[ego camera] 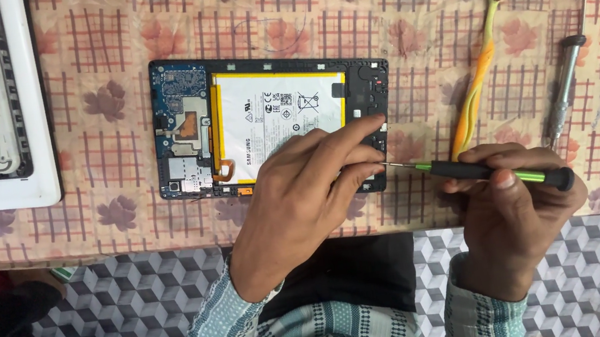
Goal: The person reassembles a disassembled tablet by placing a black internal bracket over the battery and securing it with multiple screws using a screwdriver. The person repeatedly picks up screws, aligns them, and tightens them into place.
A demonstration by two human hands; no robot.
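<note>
On the opened tablet [272,118] with its yellow-edged white battery label [281,113], left hand [303,191] rests unclenched; right hand [509,203] grips a screwdriver [486,171].

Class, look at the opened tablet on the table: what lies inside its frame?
Inside the tablet: a white battery and a blue circuit board. The left hand covers the lower right corner, hiding where the screwdriver tip lands.

bright, even light; soft shadows, sharp focus, faint glare on dark screens.
</note>
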